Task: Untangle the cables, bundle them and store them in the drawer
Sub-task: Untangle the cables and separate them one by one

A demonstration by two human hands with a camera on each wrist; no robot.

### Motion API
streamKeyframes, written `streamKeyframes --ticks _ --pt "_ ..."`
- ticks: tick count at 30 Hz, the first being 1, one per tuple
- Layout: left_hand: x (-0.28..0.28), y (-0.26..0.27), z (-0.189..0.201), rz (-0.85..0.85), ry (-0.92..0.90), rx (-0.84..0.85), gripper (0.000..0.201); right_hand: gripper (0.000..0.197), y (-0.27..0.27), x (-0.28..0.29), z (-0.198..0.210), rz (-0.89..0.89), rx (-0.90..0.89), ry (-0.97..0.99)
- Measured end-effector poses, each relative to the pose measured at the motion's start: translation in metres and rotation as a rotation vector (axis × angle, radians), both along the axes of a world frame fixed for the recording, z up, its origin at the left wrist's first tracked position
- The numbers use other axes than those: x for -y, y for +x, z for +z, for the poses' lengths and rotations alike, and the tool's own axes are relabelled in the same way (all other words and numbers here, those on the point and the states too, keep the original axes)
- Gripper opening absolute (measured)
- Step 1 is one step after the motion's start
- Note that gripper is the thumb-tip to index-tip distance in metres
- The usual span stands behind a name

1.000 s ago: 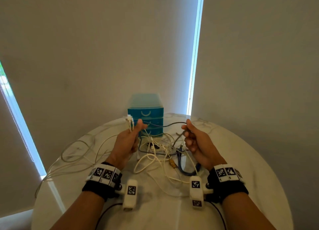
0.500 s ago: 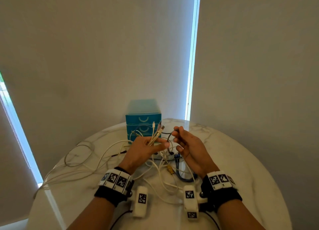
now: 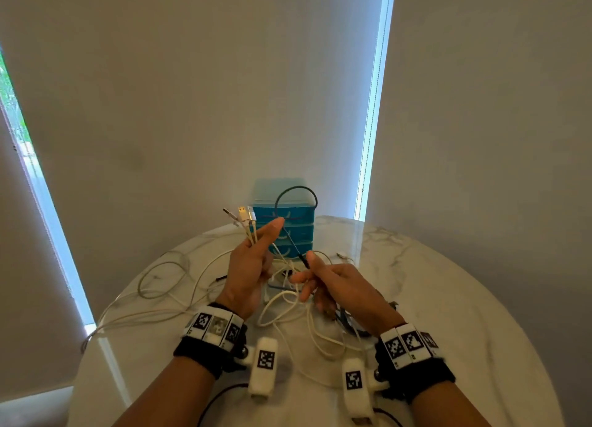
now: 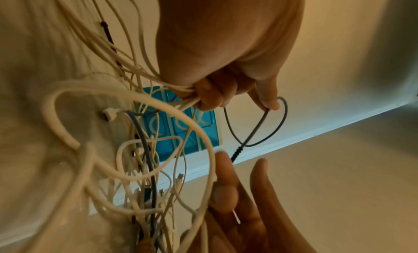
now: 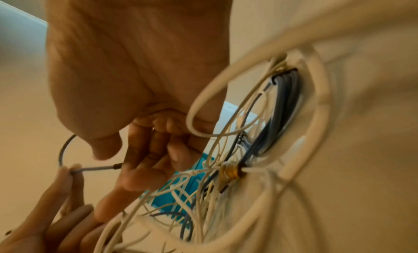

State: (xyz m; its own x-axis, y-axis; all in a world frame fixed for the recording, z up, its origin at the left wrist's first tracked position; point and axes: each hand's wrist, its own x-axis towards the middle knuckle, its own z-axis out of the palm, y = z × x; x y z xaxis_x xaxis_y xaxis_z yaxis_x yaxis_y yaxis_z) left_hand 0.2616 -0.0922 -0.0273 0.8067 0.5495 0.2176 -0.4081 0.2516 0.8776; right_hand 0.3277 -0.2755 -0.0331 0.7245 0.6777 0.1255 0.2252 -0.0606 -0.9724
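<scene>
My left hand (image 3: 256, 250) is raised over the table and grips several white cables (image 4: 181, 90), whose plugs (image 3: 243, 216) stick up above the fingers. A dark grey cable (image 3: 296, 199) loops up from that hand in front of the blue drawer unit (image 3: 285, 231). My right hand (image 3: 309, 268) pinches this cable's black plug end (image 5: 116, 166) between thumb and forefinger. Below both hands hangs and lies a tangle of white and blue cables (image 3: 288, 308). The drawers look closed.
The round marble table (image 3: 432, 298) carries loose white cable loops (image 3: 160, 276) at the left. A gold connector (image 5: 230, 171) and a blue-grey cable coil (image 5: 282, 105) sit within the tangle. Blinds hang close behind the drawer unit.
My left hand has risen and shifted left with the plugs. The right hand drew back toward me with the plug end, and the dark grey cable now arches in a loop.
</scene>
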Motion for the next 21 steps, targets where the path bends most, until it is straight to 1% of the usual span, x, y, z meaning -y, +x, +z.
streamKeyframes --ticks 1,2,5,6,8,9,10,12,14,15,16,18,19,21 --pt "0.003 0.000 0.000 -0.005 0.005 -0.006 0.031 0.060 -0.002 -0.002 0.001 -0.001 -0.032 0.014" --pt "0.005 0.000 0.000 -0.008 0.016 -0.014 0.030 0.058 -0.002 -0.004 0.001 -0.025 -0.078 0.067" --pt "0.007 0.000 -0.004 -0.031 0.094 -0.081 0.034 0.045 0.002 -0.004 0.002 -0.212 -0.225 0.307" --pt "0.010 -0.001 -0.002 -0.049 0.156 -0.128 0.033 0.039 0.006 -0.003 0.001 -0.271 -0.261 0.372" --pt "0.014 -0.004 0.000 -0.089 0.327 -0.221 0.022 0.028 0.012 0.000 0.000 -0.357 -0.331 0.492" --pt "0.015 -0.005 0.001 -0.091 0.394 -0.251 0.019 0.025 0.018 0.003 0.000 -0.401 -0.373 0.557" --pt "0.014 -0.005 0.002 -0.077 0.421 -0.265 0.019 0.024 0.025 0.009 0.000 -0.451 -0.423 0.636" --pt "0.006 -0.004 0.002 -0.034 0.391 -0.254 0.029 0.021 0.040 0.026 0.003 -0.529 -0.512 0.810" --pt "0.000 -0.003 0.005 -0.016 0.296 -0.205 0.040 0.017 0.051 0.043 0.007 -0.529 -0.553 0.967" --pt "-0.002 -0.002 0.007 -0.027 0.235 -0.174 0.043 0.019 0.055 0.049 0.010 -0.516 -0.561 1.012" --pt "-0.003 -0.002 0.009 -0.052 0.170 -0.145 0.046 0.021 0.057 0.051 0.012 -0.503 -0.560 1.019" --pt "-0.003 -0.001 0.012 -0.118 0.075 -0.091 0.054 0.021 0.052 0.046 0.017 -0.462 -0.506 0.923" --pt "-0.004 0.001 0.011 -0.148 0.060 -0.075 0.056 0.022 0.047 0.040 0.019 -0.442 -0.467 0.848" --pt "-0.005 0.003 0.009 -0.183 0.087 -0.076 0.052 0.025 0.034 0.027 0.021 -0.417 -0.393 0.709"
